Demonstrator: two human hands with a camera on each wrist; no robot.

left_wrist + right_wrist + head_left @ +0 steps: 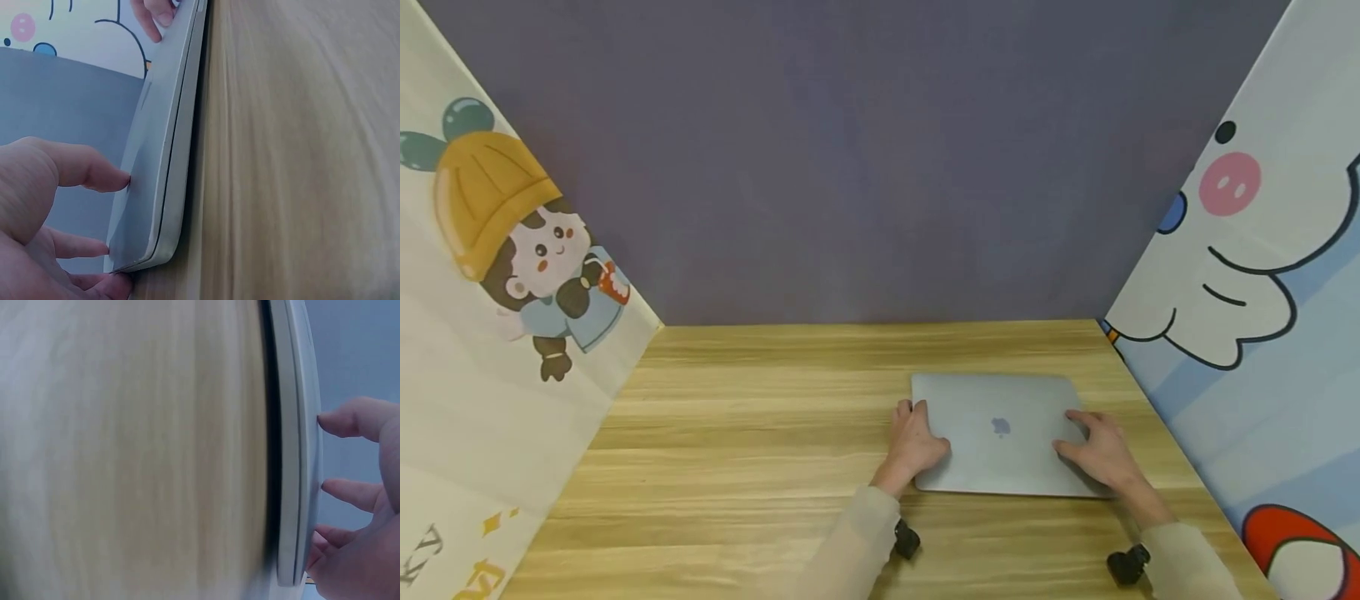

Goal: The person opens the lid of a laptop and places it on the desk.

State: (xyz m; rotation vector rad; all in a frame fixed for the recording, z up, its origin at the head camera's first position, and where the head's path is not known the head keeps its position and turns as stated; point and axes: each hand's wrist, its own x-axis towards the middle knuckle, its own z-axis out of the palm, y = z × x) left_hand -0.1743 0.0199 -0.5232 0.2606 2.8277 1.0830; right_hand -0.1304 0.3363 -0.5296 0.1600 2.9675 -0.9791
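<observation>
A closed silver-grey laptop (1000, 462) lies lid up on the wooden table, right of the middle, with an apple logo on its lid. At its left side my left hand (915, 439) grips it, thumb on the lid and some fingers around the edge. My right hand (1101, 450) holds the right side the same way, thumb and a fingertip on the lid. In the left wrist view, lower fingers of the left hand (37, 212) curl at the laptop's corner (147, 244). A dark strip runs below the laptop's front edge (290, 456) in the right wrist view.
Wooden tabletop (722, 450) stretches left of the laptop. A dark grey panel (880, 167) stands behind the table. Printed cartoon panels rise at the left (445, 350) and right (1262, 433). Black devices sit at the left wrist (907, 540) and right wrist (1127, 567).
</observation>
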